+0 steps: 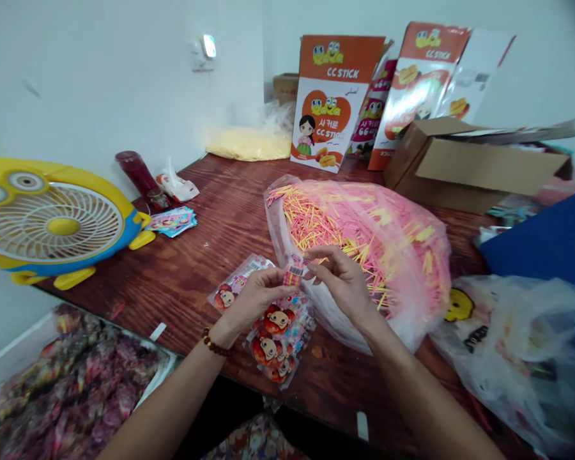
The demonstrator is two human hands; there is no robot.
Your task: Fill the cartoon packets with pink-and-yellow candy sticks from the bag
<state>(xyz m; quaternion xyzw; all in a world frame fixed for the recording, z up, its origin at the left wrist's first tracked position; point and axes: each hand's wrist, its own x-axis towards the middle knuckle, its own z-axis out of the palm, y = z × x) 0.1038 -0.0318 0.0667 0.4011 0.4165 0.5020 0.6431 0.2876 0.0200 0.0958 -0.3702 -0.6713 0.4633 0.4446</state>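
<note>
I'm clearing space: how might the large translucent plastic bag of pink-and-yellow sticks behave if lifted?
The bag would probably sag, its film being slack and creased. The thin pink and yellow sticks could spill, lying loose by its open side.

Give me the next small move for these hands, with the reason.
Perhaps pinch the free edge of the small packet with the right hand: the left hand grips the opposite side and the right is close beside it, so that should steady the packet.
</note>
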